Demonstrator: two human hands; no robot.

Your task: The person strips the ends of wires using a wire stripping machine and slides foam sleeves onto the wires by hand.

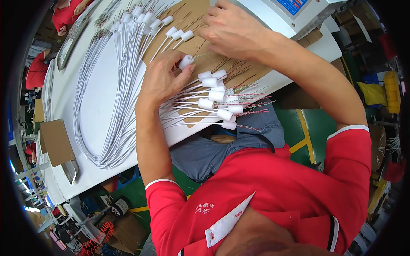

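Note:
My left hand [164,77] grips a white cable with its thumb and fingers just at a white cylindrical sleeve [186,62]. Thin twisted wires [203,54] stick out of that sleeve toward the right. My right hand [232,32] is above and to the right, its fingers curled inward over the cardboard; whatever they hold is hidden. Nearer to me lies a fan of white cables ending in several white sleeves [206,103], with coloured twisted wire ends. Beyond my left hand, another group of sleeved cables [171,32] rests on the cardboard sheet [190,8].
A long looped bundle of white cables [79,94] spreads over the white table [55,170]. A white machine with a blue panel [292,5] stands at the far right. At the left are a cardboard box [59,143] and, farther off, people in red shirts [36,70].

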